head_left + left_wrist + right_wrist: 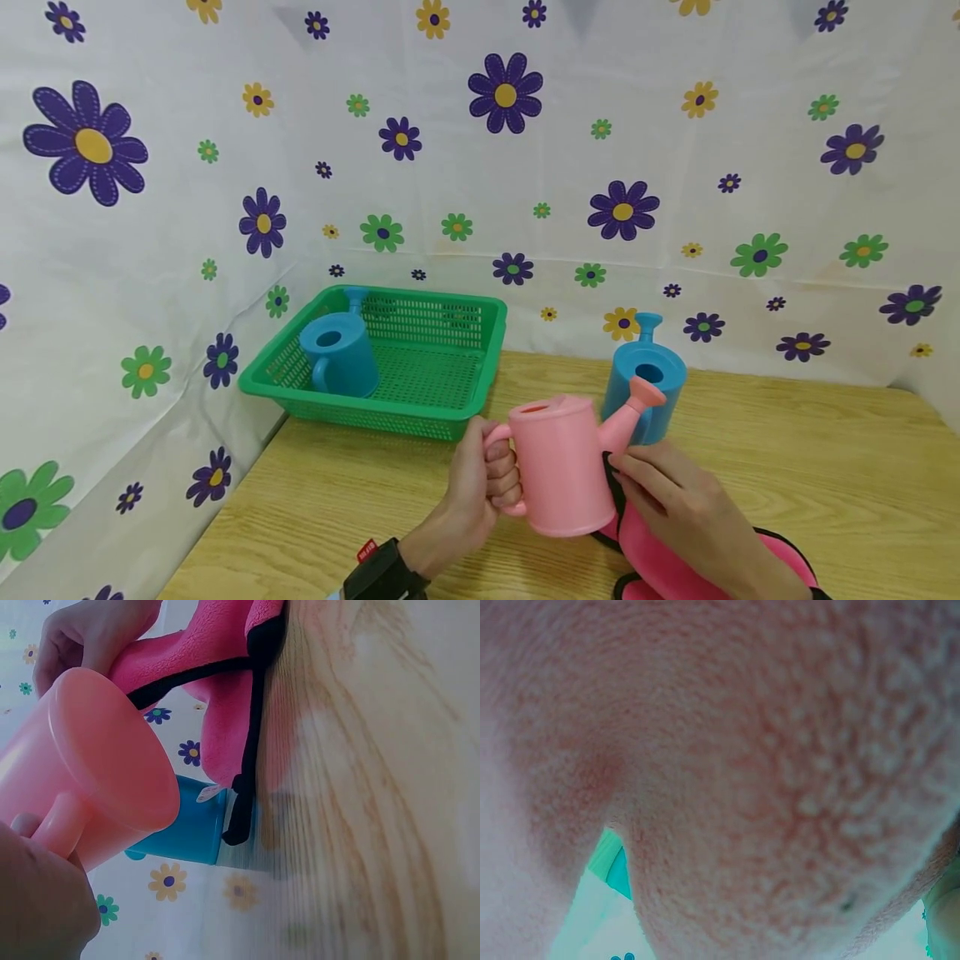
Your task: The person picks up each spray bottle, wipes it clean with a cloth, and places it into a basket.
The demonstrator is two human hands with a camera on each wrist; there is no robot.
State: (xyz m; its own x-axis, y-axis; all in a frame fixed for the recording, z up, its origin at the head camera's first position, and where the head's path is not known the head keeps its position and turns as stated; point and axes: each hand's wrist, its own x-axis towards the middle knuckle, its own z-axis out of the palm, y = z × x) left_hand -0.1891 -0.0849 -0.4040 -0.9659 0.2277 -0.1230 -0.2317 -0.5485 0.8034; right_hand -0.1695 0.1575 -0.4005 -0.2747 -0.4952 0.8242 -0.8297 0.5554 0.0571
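Observation:
My left hand [483, 475] grips the handle of a pink watering can [564, 471], holding it above the wooden table with its spout to the right. With my right hand [678, 500] I pinch a pink cloth with black edging [660, 542] at the can's right side, just under the spout. The rest of the cloth hangs down to the table. In the left wrist view the can's round base [112, 750] faces the camera, and the cloth [225, 727] drapes beside it. Fuzzy cloth [780, 750] fills most of the right wrist view.
A blue watering can [648, 375] stands on the table [810, 450] close behind the pink can's spout. At the back left sits a green basket [491, 350] with another blue watering can [341, 358] inside. A flowered white sheet [450, 175] hangs behind and along the left.

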